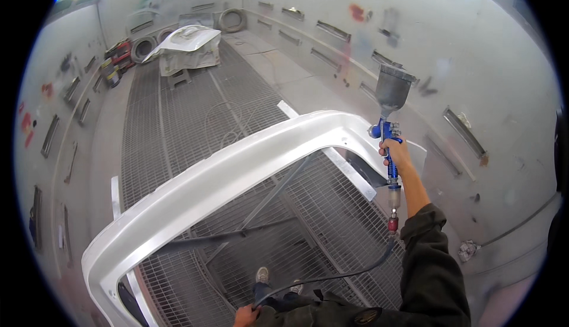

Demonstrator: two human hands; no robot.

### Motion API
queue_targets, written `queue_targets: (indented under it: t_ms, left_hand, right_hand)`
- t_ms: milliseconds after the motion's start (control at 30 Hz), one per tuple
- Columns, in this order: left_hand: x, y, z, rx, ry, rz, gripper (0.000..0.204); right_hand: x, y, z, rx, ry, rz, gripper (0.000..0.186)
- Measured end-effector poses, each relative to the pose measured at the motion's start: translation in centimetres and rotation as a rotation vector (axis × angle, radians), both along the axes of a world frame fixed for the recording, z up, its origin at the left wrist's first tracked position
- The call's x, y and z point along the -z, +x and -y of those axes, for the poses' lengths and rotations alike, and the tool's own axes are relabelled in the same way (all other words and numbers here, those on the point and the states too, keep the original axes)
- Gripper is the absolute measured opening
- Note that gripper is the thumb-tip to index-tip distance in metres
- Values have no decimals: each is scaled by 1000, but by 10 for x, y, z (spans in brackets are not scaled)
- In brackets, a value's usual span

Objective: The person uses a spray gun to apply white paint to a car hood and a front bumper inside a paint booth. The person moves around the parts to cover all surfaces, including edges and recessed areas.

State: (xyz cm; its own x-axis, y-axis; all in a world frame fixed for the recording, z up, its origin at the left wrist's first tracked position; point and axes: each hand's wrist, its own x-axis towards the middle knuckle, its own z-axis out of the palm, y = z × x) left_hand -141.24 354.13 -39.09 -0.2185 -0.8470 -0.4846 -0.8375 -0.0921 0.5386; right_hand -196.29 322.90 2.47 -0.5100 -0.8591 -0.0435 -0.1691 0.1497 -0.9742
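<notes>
My right hand (398,152) grips a blue spray gun (388,130) by its handle, over the right end of a white car bumper (237,160). A grey paint cup (393,87) sits on top of the gun. Below the handle hang a clear filter bowl (394,197) and a red coupling (393,224). From there a dark air hose (338,277) curves down and left to my left hand (244,316), which is closed around it at the lower edge. The bumper looks freshly white and rests on a stand with light-coloured arms (351,175).
Metal grating (172,125) covers the floor. Farther back, a white panel (188,38) lies on a draped stand (195,60). Tyres (233,20) and cans (110,72) stand along the walls. A crumpled ball (469,250) lies near the right wall (504,149).
</notes>
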Motion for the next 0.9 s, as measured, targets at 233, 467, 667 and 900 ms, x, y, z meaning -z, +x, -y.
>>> queue_targets:
  t_ms: [233, 467, 667, 900]
  left_hand:
    - [-51, 8, 63, -97, 256, -28, 51]
    - [2, 46, 87, 31, 153, -48, 60]
    - [-39, 17, 124, 156, 327, -1, 61]
    - [-41, 13, 148, 270, 234, -27, 59]
  right_hand:
    - [0, 19, 30, 20, -102, 194, 30]
    - [8, 27, 25, 196, -75, 9, 11]
    - [7, -3, -64, 480, -30, -82, 11]
    - [-2, -34, -166, 755, -88, -163, 26]
